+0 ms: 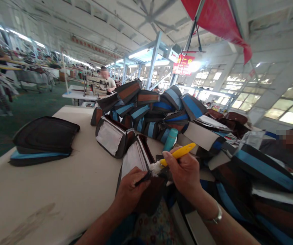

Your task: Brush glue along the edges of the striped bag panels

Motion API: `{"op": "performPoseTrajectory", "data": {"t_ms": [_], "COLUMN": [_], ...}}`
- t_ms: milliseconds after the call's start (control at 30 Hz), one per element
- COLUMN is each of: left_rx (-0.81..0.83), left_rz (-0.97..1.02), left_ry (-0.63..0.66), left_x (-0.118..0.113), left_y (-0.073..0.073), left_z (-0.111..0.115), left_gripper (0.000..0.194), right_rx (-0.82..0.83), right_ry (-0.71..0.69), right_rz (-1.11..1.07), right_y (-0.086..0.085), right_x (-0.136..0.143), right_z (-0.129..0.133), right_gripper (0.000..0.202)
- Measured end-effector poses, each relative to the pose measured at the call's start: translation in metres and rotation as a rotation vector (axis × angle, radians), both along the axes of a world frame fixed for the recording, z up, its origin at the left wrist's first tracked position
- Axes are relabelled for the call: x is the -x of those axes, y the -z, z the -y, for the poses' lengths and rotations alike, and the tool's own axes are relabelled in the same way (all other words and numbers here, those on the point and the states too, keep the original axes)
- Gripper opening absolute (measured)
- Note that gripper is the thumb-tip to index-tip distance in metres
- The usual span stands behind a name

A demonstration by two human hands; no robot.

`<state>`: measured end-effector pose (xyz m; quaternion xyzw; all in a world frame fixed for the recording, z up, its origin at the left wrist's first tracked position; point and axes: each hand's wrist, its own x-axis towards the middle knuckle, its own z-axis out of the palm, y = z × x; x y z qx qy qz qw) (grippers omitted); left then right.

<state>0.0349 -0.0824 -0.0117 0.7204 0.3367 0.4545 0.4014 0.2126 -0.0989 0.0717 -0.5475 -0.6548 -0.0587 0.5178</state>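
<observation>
My right hand [186, 172] is wrapped round the yellow handle of a brush [181, 151]. Its pale bristles touch the edge of a dark bag piece [151, 192] with brown and white panels. The near edge of that piece is pinched between the thumb and fingers of my left hand [132, 187]. White sheets [135, 157] show on the far side of the piece. Just behind it stands another dark bag piece [112, 136] with a white panel. A teal bottle [170, 139] is beyond the brush.
A large pile of bag pieces [146, 110] with blue and brown stripes covers the back of the pale table [59, 194]. Stacked black pieces [46, 136] lie on the left. More pieces [266, 166] crowd the right, near a person [276, 149]. Another person [109, 81] sits at a machine behind.
</observation>
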Motion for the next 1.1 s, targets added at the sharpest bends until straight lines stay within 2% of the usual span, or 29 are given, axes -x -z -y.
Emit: {"op": "performPoseTrajectory", "data": {"t_ms": [133,200,300,367,433,533,600,700,800,867,933,1000,1100], "left_rx": [0.004,0.012,0.026,0.032,0.033,0.027,0.021,0.015,0.012,-0.001,-0.02,-0.04,-0.066], "left_rz": [0.008,0.009,0.027,0.035,0.029,0.005,0.001,0.009,-0.007,-0.031,-0.057,-0.079,-0.1], "left_ry": [-0.012,-0.015,-0.03,-0.031,-0.033,-0.035,-0.034,-0.032,-0.032,-0.039,-0.055,-0.08,-0.172], "left_x": [0.001,0.002,0.001,0.001,0.0,-0.002,-0.003,-0.002,0.003,0.006,0.008,0.006,0.001], "left_y": [0.0,0.001,0.002,0.002,0.002,0.0,-0.001,0.0,0.001,0.002,0.004,0.008,0.017], "left_z": [0.0,0.0,0.001,0.0,-0.001,-0.002,-0.002,-0.003,-0.003,-0.004,-0.003,-0.001,0.002], "left_gripper": [0.02,0.018,0.018,0.02,0.021,0.02,0.02,0.021,0.021,0.02,0.021,0.021,0.022], "right_rx": [-0.02,-0.029,-0.006,-0.016,-0.047,-0.097,-0.091,-0.014,0.043,0.126,0.243,0.342,0.487], "right_ry": [0.044,0.066,0.0,-0.067,-0.055,0.024,-0.015,-0.094,0.052,0.196,0.278,0.3,0.31], "right_rz": [0.169,0.125,0.096,0.211,0.302,0.216,0.151,0.193,0.133,0.012,-0.067,-0.062,-0.013], "right_y": [0.002,0.003,0.005,0.005,0.004,0.0,0.003,0.012,0.02,0.025,0.035,0.053,0.089], "right_x": [-0.001,-0.005,-0.013,-0.019,-0.024,-0.023,-0.019,-0.024,-0.054,-0.085,-0.116,-0.143,-0.167], "right_z": [0.003,0.007,0.013,0.017,0.02,0.026,0.026,0.019,0.005,-0.007,-0.021,-0.037,-0.061], "right_gripper": [0.037,0.034,0.027,0.026,0.026,0.024,0.022,0.026,0.031,0.038,0.045,0.047,0.044]}}
